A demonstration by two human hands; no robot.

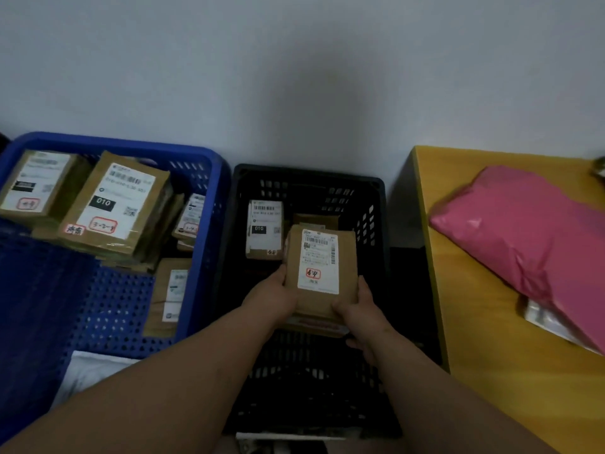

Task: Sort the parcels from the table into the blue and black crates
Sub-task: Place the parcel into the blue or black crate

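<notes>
Both hands hold a brown cardboard parcel with a white label inside the black crate. My left hand grips its lower left edge and my right hand grips its lower right corner. Under it lie other parcels, among them a labelled box further back. The blue crate at left holds several brown parcels, the largest marked 010. On the yellow table at right lies a pink poly mailer.
A silvery packet pokes out from under the pink mailer. A white bag lies at the near end of the blue crate. A plain wall stands right behind both crates. The table edge runs close along the black crate's right side.
</notes>
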